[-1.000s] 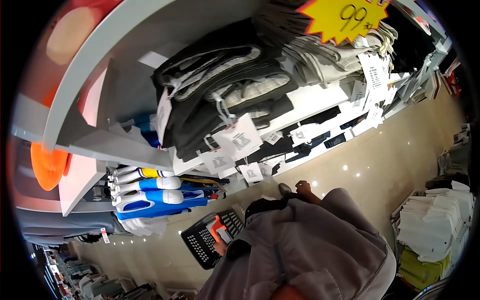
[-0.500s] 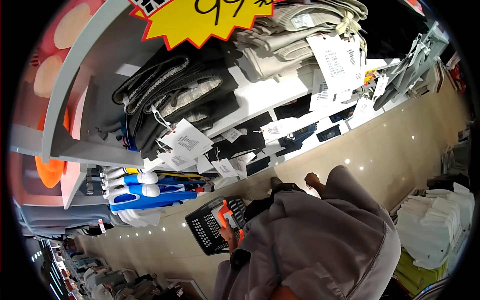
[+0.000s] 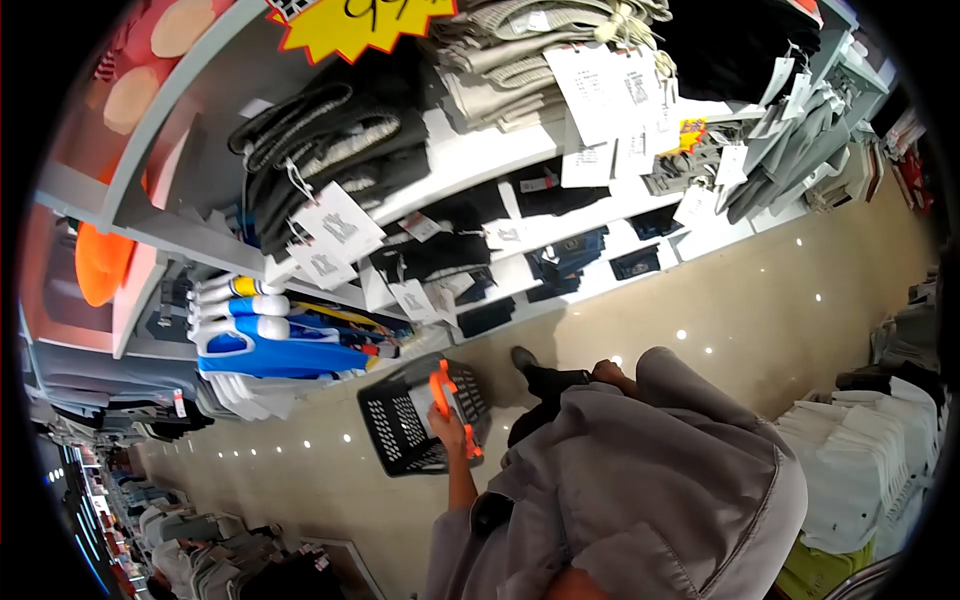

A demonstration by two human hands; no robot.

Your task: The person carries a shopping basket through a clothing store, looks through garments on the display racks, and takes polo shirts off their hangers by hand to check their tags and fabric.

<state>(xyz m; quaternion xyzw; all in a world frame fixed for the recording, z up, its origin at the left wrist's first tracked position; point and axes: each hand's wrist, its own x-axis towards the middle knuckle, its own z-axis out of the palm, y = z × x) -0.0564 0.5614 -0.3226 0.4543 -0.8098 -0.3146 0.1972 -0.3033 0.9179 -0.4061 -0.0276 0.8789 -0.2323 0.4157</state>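
Grasping the orange handle (image 3: pixel 441 384), the left hand (image 3: pixel 447 425) has the black basket (image 3: pixel 400 425) secured over the floor (image 3: pixel 640 320), while dark folded garments (image 3: pixel 395 160) lie untouched on the white shelf (image 3: pixel 465 152), and whether the right hand's (image 3: pixel 605 372) fingers are clenched, I cannot tell.

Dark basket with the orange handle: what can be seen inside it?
The perforated basket shows a pale patch beside the left grip; contents or label, I cannot tell. The grip and orange handle cover part of the interior; whatever lies behind them is hidden.
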